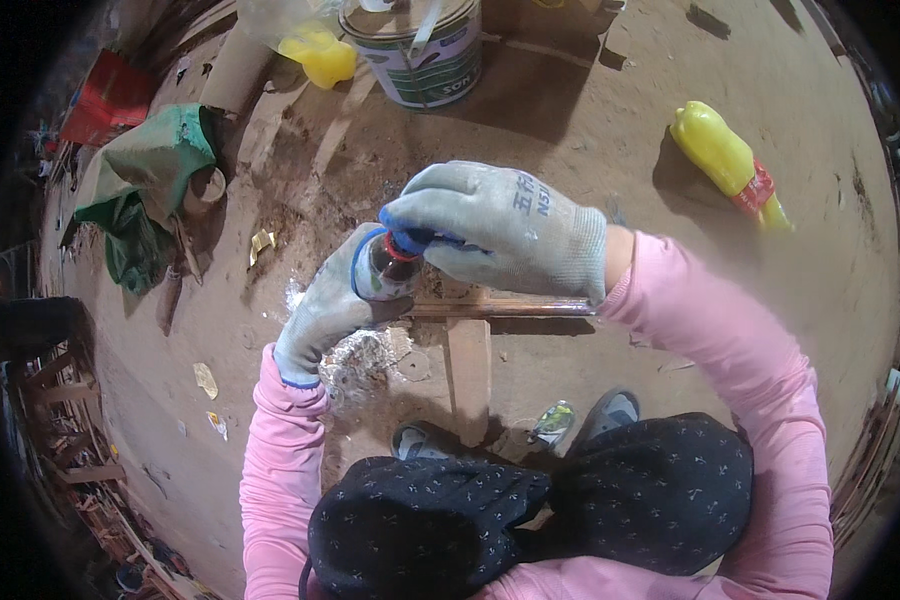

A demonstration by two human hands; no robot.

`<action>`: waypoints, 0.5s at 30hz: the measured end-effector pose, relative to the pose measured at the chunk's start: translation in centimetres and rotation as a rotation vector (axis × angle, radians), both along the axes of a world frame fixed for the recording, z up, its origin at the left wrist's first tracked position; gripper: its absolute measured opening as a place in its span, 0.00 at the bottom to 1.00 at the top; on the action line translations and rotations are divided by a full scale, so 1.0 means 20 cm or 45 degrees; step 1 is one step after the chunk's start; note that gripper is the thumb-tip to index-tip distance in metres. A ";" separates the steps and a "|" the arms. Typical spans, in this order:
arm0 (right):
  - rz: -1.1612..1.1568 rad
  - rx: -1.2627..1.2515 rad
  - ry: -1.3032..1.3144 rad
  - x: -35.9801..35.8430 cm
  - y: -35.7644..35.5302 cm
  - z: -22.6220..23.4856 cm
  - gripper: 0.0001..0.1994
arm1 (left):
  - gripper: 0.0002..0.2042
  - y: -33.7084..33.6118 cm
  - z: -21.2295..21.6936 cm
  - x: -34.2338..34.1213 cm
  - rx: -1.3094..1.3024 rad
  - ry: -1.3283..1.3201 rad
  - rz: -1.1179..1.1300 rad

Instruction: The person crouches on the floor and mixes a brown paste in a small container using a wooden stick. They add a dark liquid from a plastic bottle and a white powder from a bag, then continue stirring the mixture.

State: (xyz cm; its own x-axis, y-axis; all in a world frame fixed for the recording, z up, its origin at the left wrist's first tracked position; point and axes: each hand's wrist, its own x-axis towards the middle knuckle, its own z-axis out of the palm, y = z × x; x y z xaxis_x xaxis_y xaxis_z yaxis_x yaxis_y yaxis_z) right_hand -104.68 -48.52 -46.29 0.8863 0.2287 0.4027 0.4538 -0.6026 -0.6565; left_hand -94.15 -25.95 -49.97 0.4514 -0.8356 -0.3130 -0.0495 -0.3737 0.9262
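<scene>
Both your gloved hands are closed on a small bottle over the dirt floor.

Your left hand [322,312] wraps its grey glove around the body of the small bottle [382,270], holding it upright-tilted in mid-air, and your right hand [500,228] comes over from the right with its fingers pinched tight on the bottle's red cap [402,246]. The bottle sits between the two hands, above a thin wooden strip [500,308] that lies on the floor [790,110], with a white powdery patch [362,358] just below your left wrist. Toward the floor's far edge stands a paint can [422,55] with a yellow bag [320,55] beside it. A yellow bottle [722,160] lies well apart at the right, and a green cloth [150,160] lies at the left.
</scene>
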 end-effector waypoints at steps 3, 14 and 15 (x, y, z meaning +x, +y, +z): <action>0.159 -0.289 -0.121 0.02 -0.04 0.07 0.15 | 0.28 0.01 0.04 0.02 0.062 0.192 -0.044; 0.532 -0.725 -0.071 0.10 -0.05 0.27 0.17 | 0.28 0.05 0.09 0.07 0.164 0.484 -0.250; 0.590 -0.787 -0.137 0.10 -0.04 0.28 0.16 | 0.28 0.06 0.08 0.08 0.118 0.577 -0.335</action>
